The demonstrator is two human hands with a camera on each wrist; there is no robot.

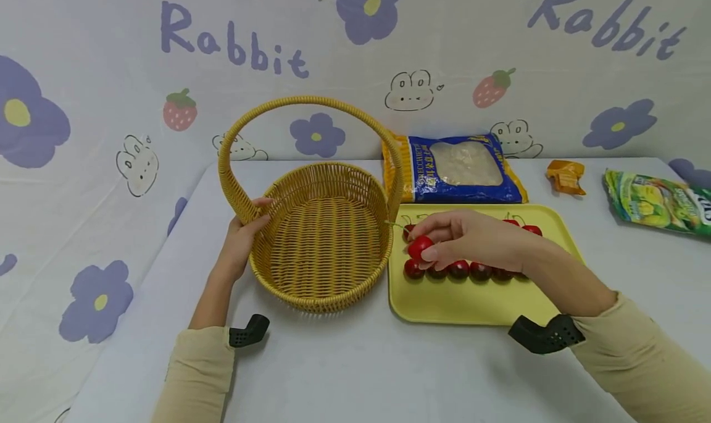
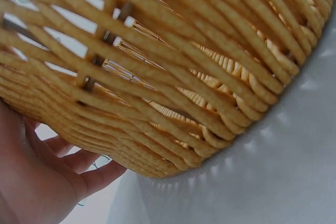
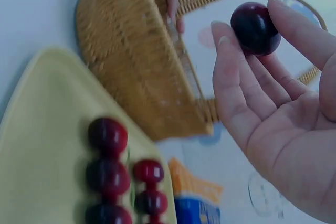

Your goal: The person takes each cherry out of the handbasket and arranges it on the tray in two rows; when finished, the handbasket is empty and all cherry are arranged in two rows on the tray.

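Note:
A round wicker basket (image 1: 328, 250) with a tall arched handle stands on the table, its inside bare. My left hand (image 1: 240, 241) grips its left rim at the foot of the handle. In the left wrist view that hand (image 2: 47, 174) lies against the woven wall (image 2: 157, 87). Between thumb and fingertips my right hand (image 1: 480, 241) pinches a red cherry (image 1: 420, 248), its stem pointing toward the basket. The hand is above a yellow tray (image 1: 444, 305), where more cherries (image 1: 458, 270) lie in rows. In the right wrist view the held cherry (image 3: 255, 29) looks dark.
Behind the tray lies a blue and yellow pasta bag (image 1: 466, 170). Farther right are a small orange packet (image 1: 566, 176) and a green snack bag (image 1: 658, 204). A white cloth printed with rabbits and flowers hangs at the back.

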